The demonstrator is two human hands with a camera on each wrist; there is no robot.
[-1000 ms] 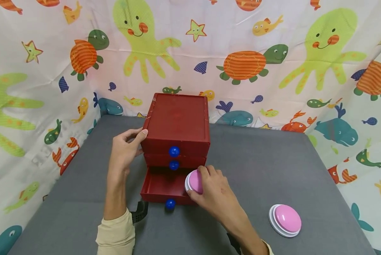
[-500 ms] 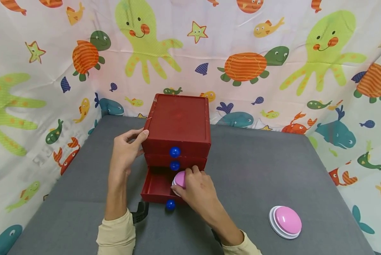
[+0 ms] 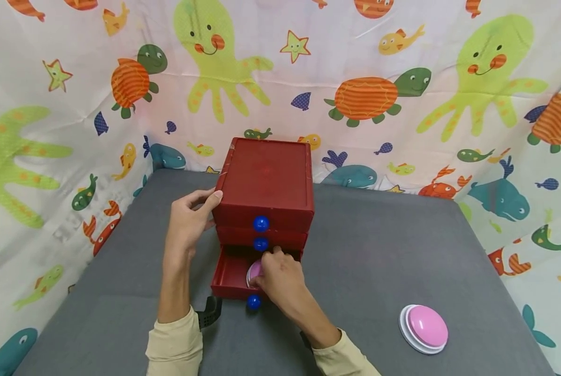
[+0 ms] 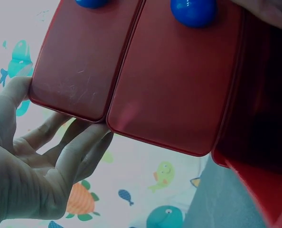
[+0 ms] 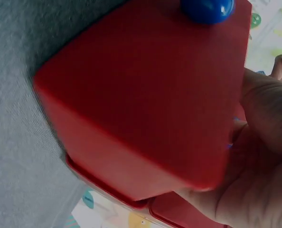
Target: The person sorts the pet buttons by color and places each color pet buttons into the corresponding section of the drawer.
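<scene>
A red chest of drawers [image 3: 266, 177] with blue round knobs stands on the grey table, its bottom drawer [image 3: 228, 290] pulled out. My left hand [image 3: 188, 216] grips the chest's upper left side, thumb at the top front corner and fingers along the side wall. Inside the bottom drawer my right hand [image 3: 280, 274] holds a pink push button [image 3: 254, 271] with a white base, its fingers hiding the right part of it. In the right wrist view the drawer's front [image 5: 145, 95] covers the button. A second pink push button [image 3: 426, 326] lies on the table at the right.
A white curtain [image 3: 271, 78] printed with sea animals hangs behind and beside the grey table [image 3: 365, 250]. The upper two drawers are closed, with the middle drawer's front [image 4: 174, 80] just above the opened one.
My right hand has moved left with the pink push button, deeper into the bottom drawer. My left hand stays in its place on the chest.
</scene>
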